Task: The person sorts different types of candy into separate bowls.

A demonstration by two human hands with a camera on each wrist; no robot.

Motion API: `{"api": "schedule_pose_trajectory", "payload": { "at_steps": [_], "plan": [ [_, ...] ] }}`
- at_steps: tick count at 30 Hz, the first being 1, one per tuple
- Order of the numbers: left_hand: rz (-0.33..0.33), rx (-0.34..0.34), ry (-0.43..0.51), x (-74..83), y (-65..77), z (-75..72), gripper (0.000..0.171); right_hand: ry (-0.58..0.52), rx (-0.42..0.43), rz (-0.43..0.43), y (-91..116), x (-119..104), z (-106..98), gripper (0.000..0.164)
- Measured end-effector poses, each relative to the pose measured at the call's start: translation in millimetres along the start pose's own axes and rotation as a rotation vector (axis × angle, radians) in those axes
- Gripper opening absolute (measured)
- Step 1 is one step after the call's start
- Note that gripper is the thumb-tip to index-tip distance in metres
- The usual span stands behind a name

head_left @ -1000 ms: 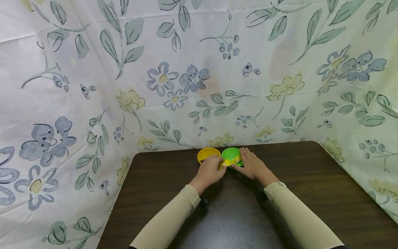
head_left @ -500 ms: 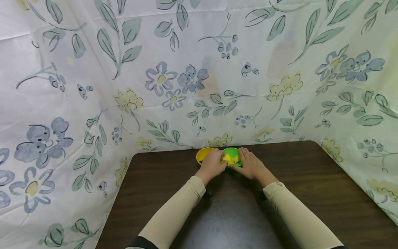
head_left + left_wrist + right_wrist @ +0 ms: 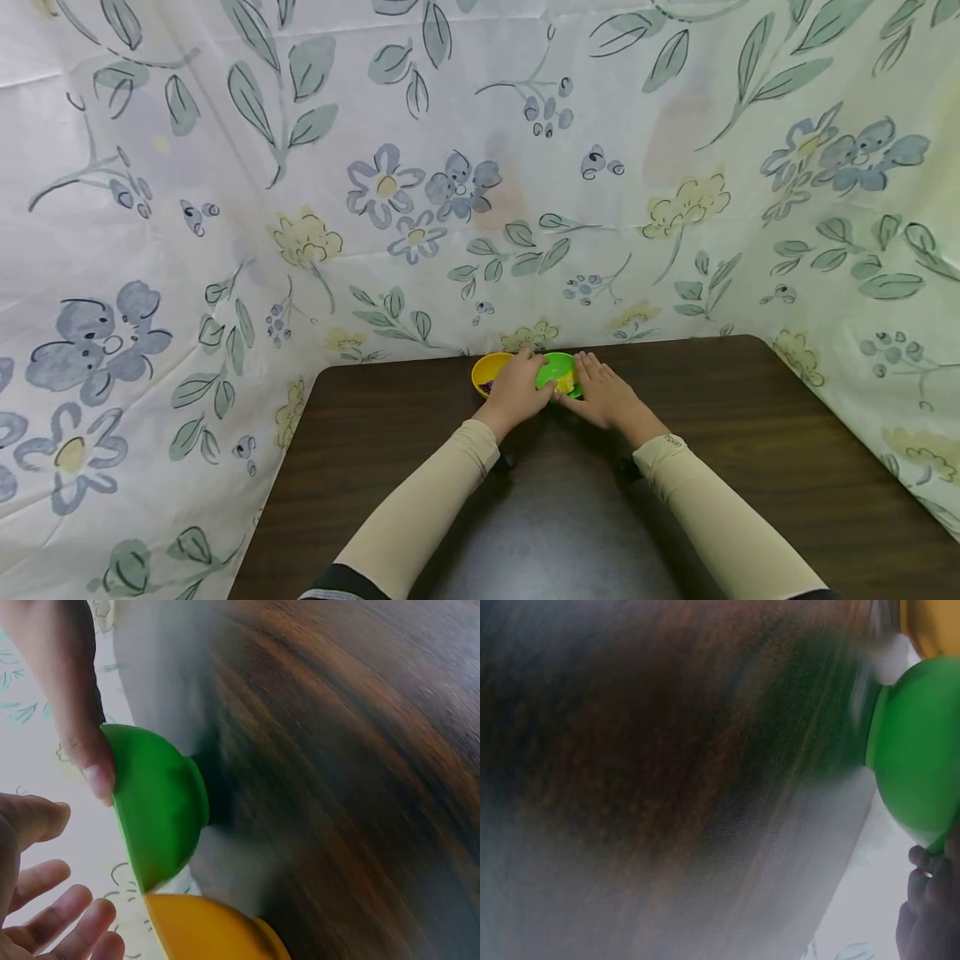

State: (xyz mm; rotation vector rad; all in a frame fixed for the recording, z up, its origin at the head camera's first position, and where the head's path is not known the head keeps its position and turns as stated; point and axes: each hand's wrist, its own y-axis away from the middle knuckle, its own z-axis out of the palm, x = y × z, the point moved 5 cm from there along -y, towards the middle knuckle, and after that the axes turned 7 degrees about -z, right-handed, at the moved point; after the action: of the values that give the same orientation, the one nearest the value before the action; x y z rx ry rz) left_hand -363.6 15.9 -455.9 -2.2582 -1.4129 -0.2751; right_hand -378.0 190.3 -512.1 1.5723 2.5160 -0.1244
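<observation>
In the head view, my left hand (image 3: 516,387) is over the gap between the yellow bowl (image 3: 478,367) and the green bowl (image 3: 555,364). Nothing is in its grasp; the left wrist view shows its fingers (image 3: 64,911) spread apart beside the bowl rims. A yellow item (image 3: 564,383), its kind too small to make out, lies in the green bowl. My right hand (image 3: 606,396) rests against that bowl's right side with straight fingers, its thumb (image 3: 97,776) at the rim. Small dark purple pieces (image 3: 487,387) show in the yellow bowl, which my left hand partly hides.
Both bowls stand side by side near the back edge of the dark wooden table (image 3: 420,442). A floral cloth (image 3: 450,275) hangs right behind the table and along both sides.
The yellow item that my left hand pinched is now in the green bowl, and the left fingers have let go. My right hand has stayed at the green bowl.
</observation>
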Motion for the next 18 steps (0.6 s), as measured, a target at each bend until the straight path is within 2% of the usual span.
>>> {"api": "schedule_pose_trajectory", "payload": {
  "at_steps": [6,12,18],
  "plan": [
    [0.011,0.003,0.010,-6.6,9.0,-9.2,0.043,0.006,0.012,-0.007,-1.9,-0.6,-0.7,0.104],
    [0.012,-0.022,0.030,-16.0,19.8,-21.5,0.039,-0.051,0.033,-0.011,-4.8,4.5,-1.7,0.108],
    [0.027,0.051,0.017,-23.6,34.0,-40.2,0.031,-0.080,0.027,0.008,-2.8,11.3,-6.3,0.109]
  ]
}}
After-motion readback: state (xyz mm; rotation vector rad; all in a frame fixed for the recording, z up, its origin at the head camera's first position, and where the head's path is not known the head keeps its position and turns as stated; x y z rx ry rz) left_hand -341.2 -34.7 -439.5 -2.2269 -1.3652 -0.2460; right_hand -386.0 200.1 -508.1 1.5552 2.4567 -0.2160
